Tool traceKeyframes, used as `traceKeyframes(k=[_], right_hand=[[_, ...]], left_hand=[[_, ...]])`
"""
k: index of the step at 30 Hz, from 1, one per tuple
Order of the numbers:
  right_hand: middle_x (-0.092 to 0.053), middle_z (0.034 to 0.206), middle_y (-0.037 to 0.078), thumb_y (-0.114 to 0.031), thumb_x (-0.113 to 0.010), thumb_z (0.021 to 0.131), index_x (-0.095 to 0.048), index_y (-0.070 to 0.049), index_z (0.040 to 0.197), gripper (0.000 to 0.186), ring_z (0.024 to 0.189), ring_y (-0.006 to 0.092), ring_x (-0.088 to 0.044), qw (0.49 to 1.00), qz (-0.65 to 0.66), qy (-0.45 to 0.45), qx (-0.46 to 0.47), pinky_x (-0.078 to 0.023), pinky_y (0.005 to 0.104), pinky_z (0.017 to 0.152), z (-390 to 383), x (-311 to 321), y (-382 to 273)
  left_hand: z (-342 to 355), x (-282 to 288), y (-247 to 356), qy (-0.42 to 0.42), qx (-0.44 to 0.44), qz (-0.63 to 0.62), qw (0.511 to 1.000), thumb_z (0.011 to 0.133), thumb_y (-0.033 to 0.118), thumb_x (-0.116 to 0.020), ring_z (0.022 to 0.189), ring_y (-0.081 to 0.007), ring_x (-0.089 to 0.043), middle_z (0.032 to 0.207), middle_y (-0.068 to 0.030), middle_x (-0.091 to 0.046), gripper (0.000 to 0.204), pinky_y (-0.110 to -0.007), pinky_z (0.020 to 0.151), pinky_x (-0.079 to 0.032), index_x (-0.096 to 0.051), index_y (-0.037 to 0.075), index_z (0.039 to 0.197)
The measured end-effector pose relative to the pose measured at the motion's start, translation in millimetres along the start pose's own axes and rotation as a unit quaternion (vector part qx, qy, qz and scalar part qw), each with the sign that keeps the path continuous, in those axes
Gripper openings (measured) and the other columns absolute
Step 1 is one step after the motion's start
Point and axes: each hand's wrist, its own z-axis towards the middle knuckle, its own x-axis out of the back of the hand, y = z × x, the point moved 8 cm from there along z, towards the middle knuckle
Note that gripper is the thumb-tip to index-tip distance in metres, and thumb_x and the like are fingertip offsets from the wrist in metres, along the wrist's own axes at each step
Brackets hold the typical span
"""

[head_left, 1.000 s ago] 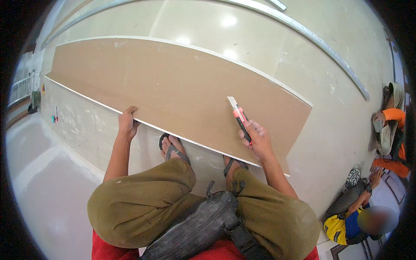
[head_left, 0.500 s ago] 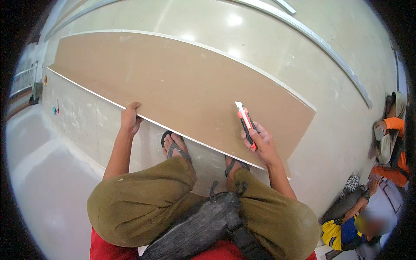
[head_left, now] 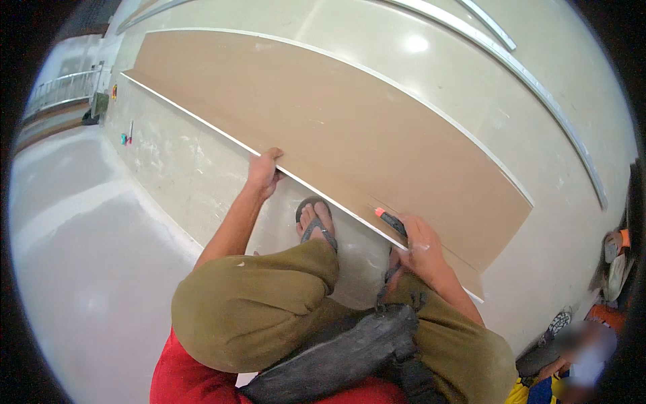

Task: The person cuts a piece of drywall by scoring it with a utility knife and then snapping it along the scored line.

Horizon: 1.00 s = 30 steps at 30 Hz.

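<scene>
A long brown-faced drywall board [head_left: 350, 114] with white edges lies before me, a crease running along it near my side. Its narrow near strip is tilted up from the floor. My left hand [head_left: 266, 174] is closed on the strip's near edge, thumb on top and fingers underneath. A black and red utility knife [head_left: 391, 221] is in my right hand [head_left: 422, 242], close to the crease toward the board's right end. Its front end points left, low over the brown face; whether the blade touches cannot be made out. My sandalled foot [head_left: 316, 219] stands just behind the near edge.
Long metal channels [head_left: 538, 87] lie on the floor beyond the board. Small coloured items [head_left: 126, 138] rest at the left, near a pale raised surface [head_left: 101, 222]. People [head_left: 585, 350] sit at the lower right. A black bag [head_left: 343, 357] lies across my lap.
My right hand has lowered the knife from above the board to near the crease and turned it leftward. The whole scene has shifted right in view. My left hand keeps its hold.
</scene>
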Motion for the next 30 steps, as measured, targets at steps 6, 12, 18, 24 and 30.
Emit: traceKeyframes(k=[6,12,18,24,30], right_hand=[[-0.064,0.12,0.023,-0.003,-0.075,0.078,-0.06,-0.006,0.132,0.056,0.112,0.0455,-0.062,0.997,-0.043,-0.046,-0.035,-0.053,0.0514,0.094,-49,7,29],[-0.062,0.115,0.023,-0.001,-0.074,0.079,-0.059,-0.007,0.129,0.053,0.11,0.0471,-0.061,0.984,-0.099,-0.083,-0.126,-0.052,0.0547,0.092,-117,51,80],[-0.062,0.117,0.025,0.002,-0.073,0.08,-0.06,-0.005,0.129,0.051,0.111,0.0475,-0.061,0.977,-0.113,-0.05,-0.175,-0.052,0.0532,0.095,-175,107,112],[-0.067,0.114,0.024,-0.008,-0.08,0.087,-0.06,-0.005,0.134,0.052,0.105,0.0424,-0.067,0.955,-0.079,-0.091,-0.27,-0.054,0.0495,0.091,-151,150,88],[-0.07,0.106,0.026,-0.021,-0.062,0.105,-0.058,-0.004,0.139,0.038,0.099,0.041,-0.069,0.98,0.005,-0.09,-0.175,-0.054,0.047,0.09,14,96,55]], left_hand=[[-48,-19,-15,-0.035,0.024,-0.001,0.999,0.101,0.019,-0.061,0.1,-0.0263,-0.071,0.12,-0.0135,-0.067,0.036,-0.049,0.082,-0.065,-0.054,0.001,0.131],[-7,25,9,-0.019,-0.002,-0.054,0.998,0.106,0.042,-0.051,0.118,-0.0324,-0.067,0.125,-0.0173,-0.066,0.055,-0.053,0.091,-0.062,-0.049,0.003,0.145],[48,58,39,0.015,0.016,-0.049,0.999,0.106,0.037,-0.054,0.111,-0.0321,-0.07,0.123,-0.0181,-0.066,0.05,-0.051,0.09,-0.063,-0.054,0.0,0.138],[32,40,27,0.063,0.013,0.059,0.996,0.102,0.021,-0.054,0.099,-0.0285,-0.074,0.115,-0.0146,-0.069,0.035,-0.048,0.084,-0.065,-0.058,-0.004,0.127],[32,54,31,0.026,0.034,0.053,0.998,0.104,0.02,-0.05,0.106,-0.0312,-0.073,0.121,-0.0179,-0.068,0.036,-0.051,0.089,-0.065,-0.057,-0.004,0.13]])
